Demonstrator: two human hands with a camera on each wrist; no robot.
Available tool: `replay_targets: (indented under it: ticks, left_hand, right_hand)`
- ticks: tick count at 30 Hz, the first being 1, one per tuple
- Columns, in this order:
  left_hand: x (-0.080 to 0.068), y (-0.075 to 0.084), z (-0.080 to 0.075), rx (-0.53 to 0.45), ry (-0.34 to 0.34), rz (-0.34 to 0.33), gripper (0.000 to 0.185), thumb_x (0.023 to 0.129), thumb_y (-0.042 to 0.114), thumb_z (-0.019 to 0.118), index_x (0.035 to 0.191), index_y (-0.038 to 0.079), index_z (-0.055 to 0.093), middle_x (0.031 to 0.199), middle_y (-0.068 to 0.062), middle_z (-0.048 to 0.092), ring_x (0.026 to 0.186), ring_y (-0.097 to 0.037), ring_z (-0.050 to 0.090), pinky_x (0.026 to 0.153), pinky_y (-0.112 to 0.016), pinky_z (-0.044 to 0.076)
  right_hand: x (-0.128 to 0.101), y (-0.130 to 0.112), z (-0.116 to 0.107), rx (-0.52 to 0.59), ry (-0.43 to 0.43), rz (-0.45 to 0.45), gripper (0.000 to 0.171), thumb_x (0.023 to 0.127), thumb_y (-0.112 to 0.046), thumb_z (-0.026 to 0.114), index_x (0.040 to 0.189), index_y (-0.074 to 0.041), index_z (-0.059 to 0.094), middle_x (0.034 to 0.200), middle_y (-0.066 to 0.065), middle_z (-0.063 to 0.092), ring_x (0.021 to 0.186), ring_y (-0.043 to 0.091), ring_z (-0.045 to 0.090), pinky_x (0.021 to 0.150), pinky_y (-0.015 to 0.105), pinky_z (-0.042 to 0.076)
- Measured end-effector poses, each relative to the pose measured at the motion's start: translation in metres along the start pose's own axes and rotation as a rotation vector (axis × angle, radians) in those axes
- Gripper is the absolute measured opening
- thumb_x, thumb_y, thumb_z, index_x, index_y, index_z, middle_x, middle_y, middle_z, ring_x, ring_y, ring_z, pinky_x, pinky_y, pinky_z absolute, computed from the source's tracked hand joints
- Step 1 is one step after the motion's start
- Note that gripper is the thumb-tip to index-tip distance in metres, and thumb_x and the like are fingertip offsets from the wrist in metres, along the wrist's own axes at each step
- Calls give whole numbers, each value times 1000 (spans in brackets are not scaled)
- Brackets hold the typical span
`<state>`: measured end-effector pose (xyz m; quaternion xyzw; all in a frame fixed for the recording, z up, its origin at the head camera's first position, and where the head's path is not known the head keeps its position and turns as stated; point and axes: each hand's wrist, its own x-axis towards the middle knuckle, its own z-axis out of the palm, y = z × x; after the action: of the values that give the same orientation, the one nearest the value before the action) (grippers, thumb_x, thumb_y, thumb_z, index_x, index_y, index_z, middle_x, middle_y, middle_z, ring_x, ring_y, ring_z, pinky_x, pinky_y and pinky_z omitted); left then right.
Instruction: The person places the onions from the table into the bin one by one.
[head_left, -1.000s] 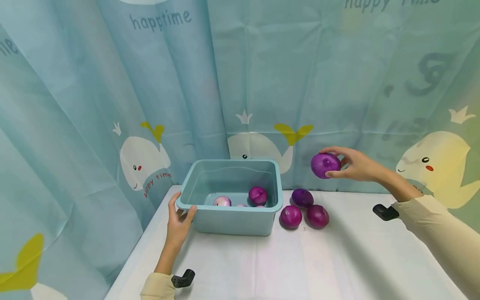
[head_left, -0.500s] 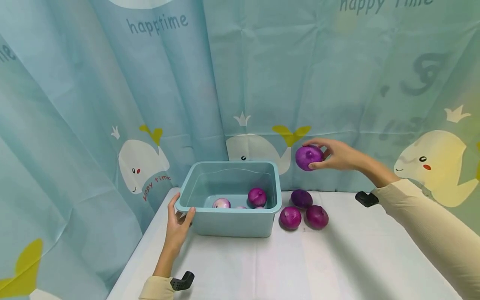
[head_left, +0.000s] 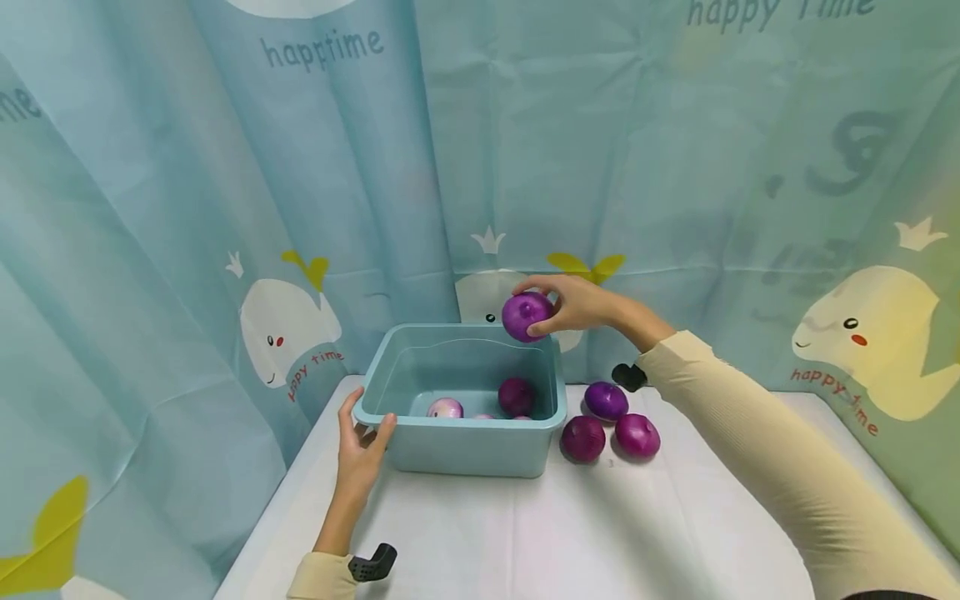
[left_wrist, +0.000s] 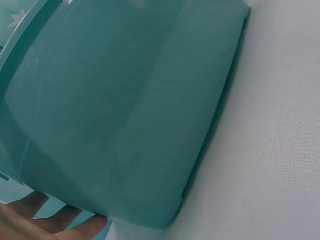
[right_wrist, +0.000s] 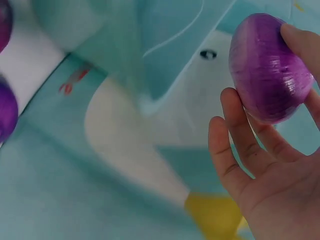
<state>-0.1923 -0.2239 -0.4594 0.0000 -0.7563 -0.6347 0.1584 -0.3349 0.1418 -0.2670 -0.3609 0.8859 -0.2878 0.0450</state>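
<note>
Head view: right hand (head_left: 581,304) grip pinches purple onion (head_left: 527,316), tip facing camera; left hand (head_left: 360,454) clasps tub (head_left: 465,450) corner

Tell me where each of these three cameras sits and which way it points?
Head: worn on the head, looking forward and down at the table, blue tub and purple onions; both hands and sleeves show.
Left wrist: beside the tub's outer wall; left hand fingers at its corner.
Right wrist: faces the whale curtain; right hand grips an onion.
Head and right wrist views share that onion.
</note>
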Motion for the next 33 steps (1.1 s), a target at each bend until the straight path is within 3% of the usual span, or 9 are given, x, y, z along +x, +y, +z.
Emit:
replay_targets:
  ticks: [3, 10, 13, 21, 33]
  left_hand:
    - [0, 1, 1, -10, 7, -5, 77, 104, 25, 62, 163, 31, 13, 165, -18, 20, 142, -48, 37, 106, -61, 39]
    - [0, -1, 2, 20, 32, -12, 76, 103, 28, 63, 162, 31, 16, 164, -18, 23, 139, -47, 40, 104, -61, 40]
    - [0, -3, 3, 17, 49, -8, 75, 102, 28, 64, 161, 32, 18, 163, -17, 25, 137, -45, 42, 103, -61, 40]
    - [0, -7, 4, 20, 70, -7, 73, 102, 29, 65, 160, 32, 21, 162, -16, 28, 134, -44, 44, 102, -60, 41]
    - [-1, -5, 5, 36, 71, -2, 73, 102, 29, 64, 160, 31, 21, 162, -17, 28, 135, -45, 43, 103, -61, 40]
  right_hand:
    - [17, -6, 12, 0, -13, -11, 64, 86, -22, 84, 143, -19, 56, 124, 14, 59, 101, 31, 67, 87, 42, 57]
    - [46, -11, 41, -30, -16, -68, 60, 84, -24, 85, 138, -17, 59, 127, 12, 60, 113, 31, 58, 88, 40, 56]
    - [55, -12, 54, -63, -28, -45, 59, 84, -26, 85, 137, -19, 59, 126, 12, 62, 115, 29, 57, 89, 39, 55]
    - [68, -15, 75, -74, -93, 38, 58, 86, -28, 85, 137, -23, 58, 129, 11, 60, 118, 29, 55, 91, 40, 53]
    - [72, -11, 82, -85, -114, 72, 57, 87, -28, 83, 138, -25, 56, 133, 12, 59, 121, 31, 54, 92, 42, 53]
